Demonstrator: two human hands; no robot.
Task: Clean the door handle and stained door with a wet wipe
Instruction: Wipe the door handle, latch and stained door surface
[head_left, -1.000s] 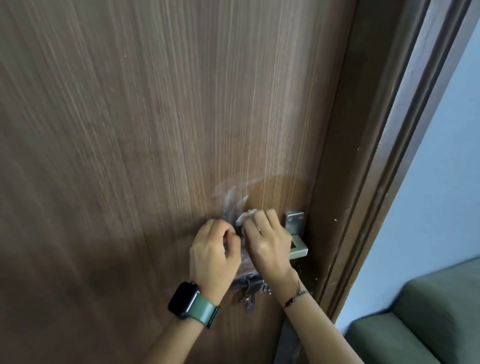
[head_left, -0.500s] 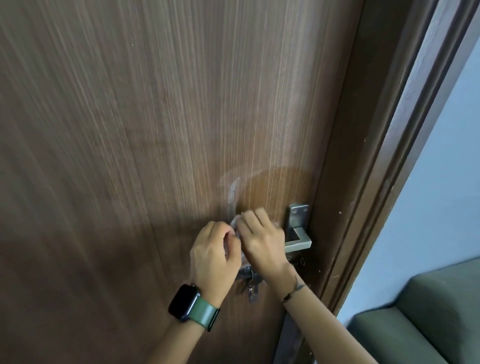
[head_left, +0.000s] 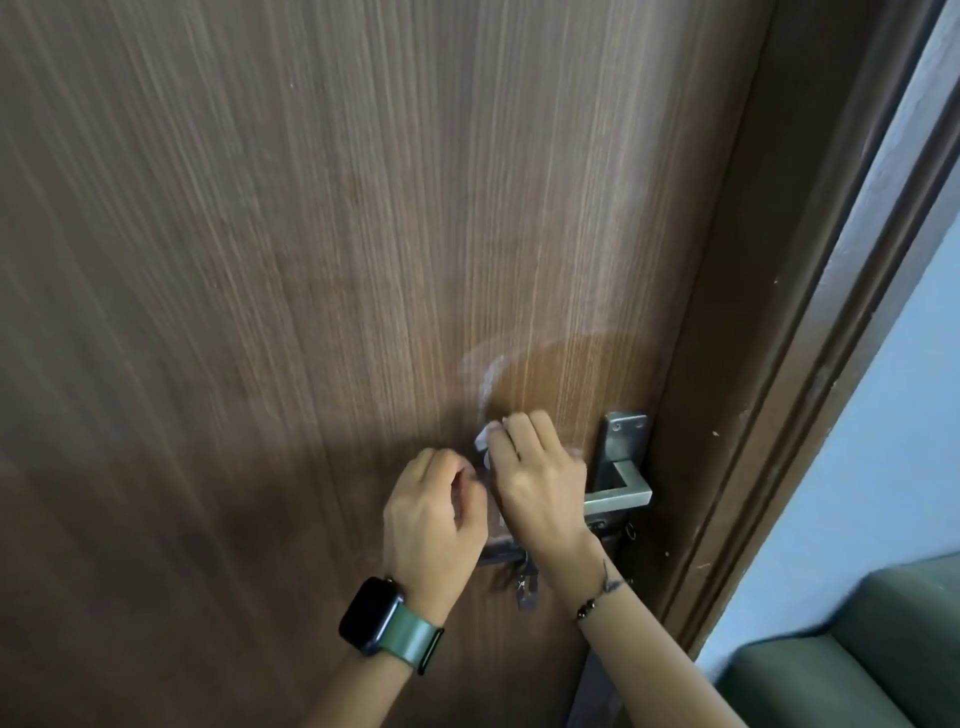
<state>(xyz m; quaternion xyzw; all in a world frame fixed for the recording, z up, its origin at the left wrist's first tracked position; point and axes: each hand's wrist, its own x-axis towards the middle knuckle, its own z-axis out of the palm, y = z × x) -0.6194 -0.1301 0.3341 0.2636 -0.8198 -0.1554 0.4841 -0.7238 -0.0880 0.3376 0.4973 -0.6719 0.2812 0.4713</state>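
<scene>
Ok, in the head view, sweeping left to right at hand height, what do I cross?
Smartwatch → left hand → wet wipe → right hand → door handle → door frame → green sofa.

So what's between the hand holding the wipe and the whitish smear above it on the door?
In the head view, only bare, darker wiped wood of the door separates the right hand, pressing the wipe, from the whitish smear.

The right hand (head_left: 537, 483) is covering most of the wet wipe (head_left: 483, 439) in its grip, and the door handle's (head_left: 621, 493) near end. Keys (head_left: 522, 584) below are hanging half hidden, blurred.
</scene>
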